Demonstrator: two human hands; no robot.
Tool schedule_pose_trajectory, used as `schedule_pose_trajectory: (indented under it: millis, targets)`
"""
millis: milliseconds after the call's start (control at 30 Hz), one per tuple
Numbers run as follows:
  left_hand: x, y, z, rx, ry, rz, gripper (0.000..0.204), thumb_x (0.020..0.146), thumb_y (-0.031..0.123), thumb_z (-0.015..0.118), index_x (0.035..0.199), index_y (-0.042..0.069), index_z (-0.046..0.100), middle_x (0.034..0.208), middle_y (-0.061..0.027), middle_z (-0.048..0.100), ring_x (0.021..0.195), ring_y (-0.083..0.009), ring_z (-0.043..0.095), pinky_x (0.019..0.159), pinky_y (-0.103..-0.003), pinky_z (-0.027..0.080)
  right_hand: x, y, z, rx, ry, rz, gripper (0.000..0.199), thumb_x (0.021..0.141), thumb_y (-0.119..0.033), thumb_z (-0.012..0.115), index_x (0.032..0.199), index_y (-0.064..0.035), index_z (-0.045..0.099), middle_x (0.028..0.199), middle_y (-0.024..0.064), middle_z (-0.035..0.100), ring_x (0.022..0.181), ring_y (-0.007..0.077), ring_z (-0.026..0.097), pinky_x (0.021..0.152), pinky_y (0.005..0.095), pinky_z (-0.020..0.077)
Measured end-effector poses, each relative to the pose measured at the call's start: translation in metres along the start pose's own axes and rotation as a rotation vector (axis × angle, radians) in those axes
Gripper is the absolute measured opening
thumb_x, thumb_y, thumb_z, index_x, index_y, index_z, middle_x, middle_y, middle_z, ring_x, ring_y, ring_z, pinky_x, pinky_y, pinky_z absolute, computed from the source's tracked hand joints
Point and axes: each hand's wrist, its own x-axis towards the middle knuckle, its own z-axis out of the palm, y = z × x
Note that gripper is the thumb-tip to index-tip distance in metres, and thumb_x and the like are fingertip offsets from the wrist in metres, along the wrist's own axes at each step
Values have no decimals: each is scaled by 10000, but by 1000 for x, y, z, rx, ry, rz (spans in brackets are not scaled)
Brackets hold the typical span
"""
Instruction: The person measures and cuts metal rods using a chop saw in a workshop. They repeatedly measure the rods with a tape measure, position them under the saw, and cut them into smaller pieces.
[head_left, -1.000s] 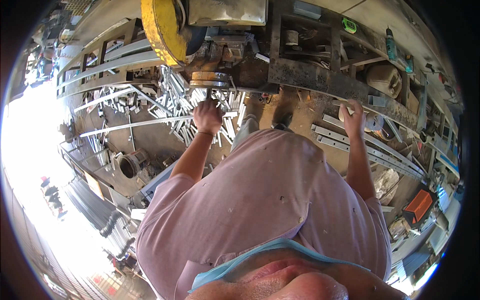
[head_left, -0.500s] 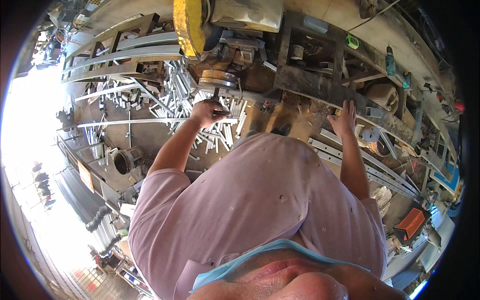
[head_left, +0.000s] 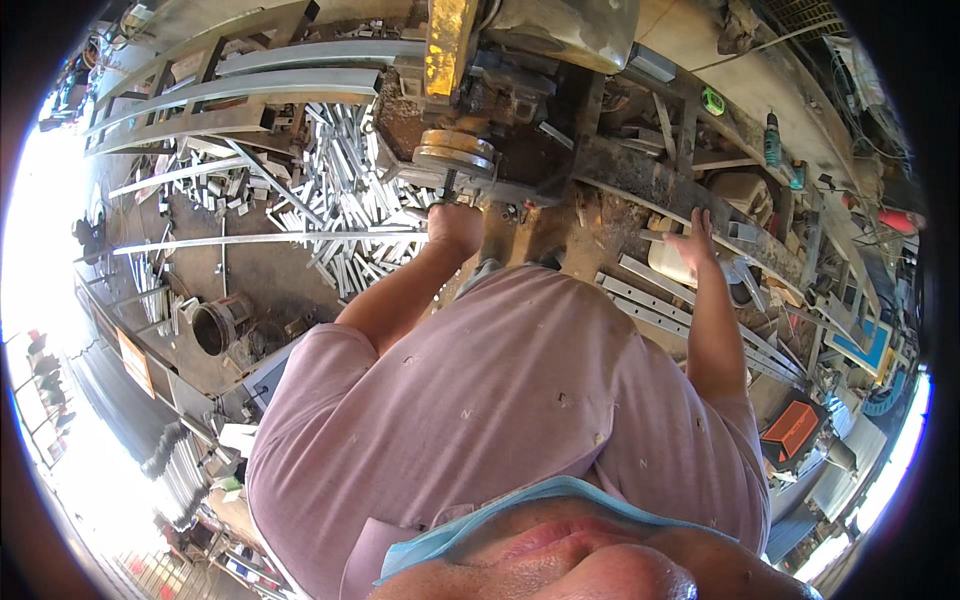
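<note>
My left hand [head_left: 456,229] is closed at the near end of a short threaded rod [head_left: 449,184], apparently round the vise handle, which the fingers mostly hide. Just beyond the rod is a thick round metal disc [head_left: 454,152] with a worn, yellowish top. Behind it rises the yellow guard [head_left: 449,50] of a machine that looks like a cut-off saw. My right hand [head_left: 695,246] is open, fingers stretched and thumb apart, at the near edge of a dark steel frame bench [head_left: 640,180].
Many cut metal tube pieces [head_left: 345,165] lie heaped left of the machine. A long thin bar [head_left: 270,240] runs leftward from near my left hand. A bucket [head_left: 215,328] lies at left. On the right are a tape measure [head_left: 713,101], a drill [head_left: 772,140] and perforated rails [head_left: 650,312].
The view has shifted, so the machine appears farther right. My left hand has turned, its back now showing, and closed at the rod's end. My right hand stays at the bench edge.
</note>
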Motion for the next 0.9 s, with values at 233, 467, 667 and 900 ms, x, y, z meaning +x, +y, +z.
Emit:
schedule_pose_trajectory:
  millis: [233,467,667,900]
  targets:
    - [-1,-3,-1,-18,28,62,234,921,229,629,1003,137,828,1045,-119,809,980,-305,790,804,-468,610,6,-5,-5,19,-63,81,1239,795,-534,873,1699,-79,158,1777,187,40,1626,380,149,1317,407,228]
    - [1,-5,1,-9,40,67,240,921,230,621,994,131,827,1022,-131,809,949,-310,796,783,-476,614,6,-9,-8,73,-74,100,1193,837,-462,872,1697,-62,147,1785,162,2,1635,325,136,1301,394,254]
    - [0,-3,-2,-2,2,40,240,931,237,620,1027,151,823,1081,-102,808,1009,-290,786,822,-456,599,12,-2,2,82,-48,82,1216,823,-502,872,1699,-70,147,1782,171,13,1634,342,127,1307,406,245]
    - [0,-4,-1,-29,26,52,251,920,233,611,1004,138,828,1043,-119,809,976,-310,790,807,-471,610,12,0,5,23,-13,71,1243,792,-555,868,1696,-67,167,1774,201,53,1623,389,154,1314,435,234]
